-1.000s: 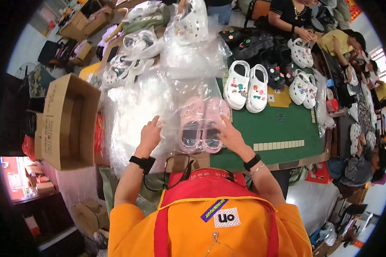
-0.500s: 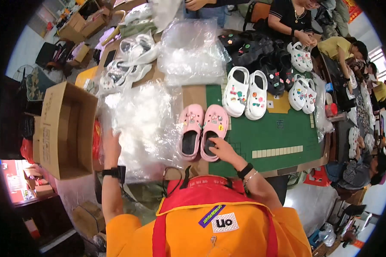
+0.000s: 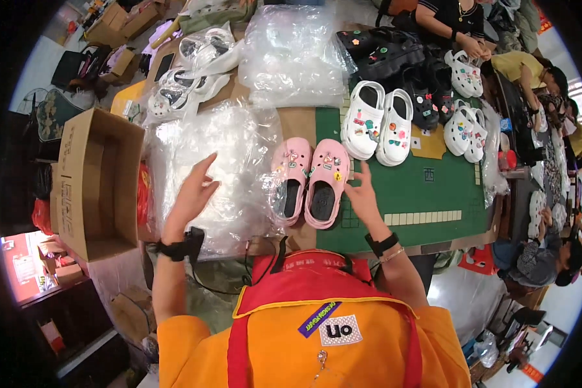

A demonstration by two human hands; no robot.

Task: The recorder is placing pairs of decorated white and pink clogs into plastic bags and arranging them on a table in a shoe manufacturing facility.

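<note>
While sitting at the far left, an open cardboard box showing its bare brown inside, tilted against the edge of the tabletop. Just right of it, lying spread in a crinkled heap, clear plastic bags. Hovering over that heap, the left hand, fingers loosely spread and open, gripping nothing, palm turned down toward the plastic; whether actually touching the top bag cannot be told. Wrapping the wrist below, a black band.

Resting next, side by side and toes pointing away, a pair of pink clogs decorated with small charms, the left shoe lying partly on the plastic, the right shoe sitting at the edge of the green mat. Touching the outer side of the right pink shoe, the right hand, fingers extended and open, closing on nothing, a dark band on that wrist too.

Standing further back and to the right on the green mat, a pair of white clogs with coloured charms, well apart from the pink pair. Beyond those, piled dark clogs and more white pairs. Working at the far right edge, other people, hands busy with shoes.
</note>
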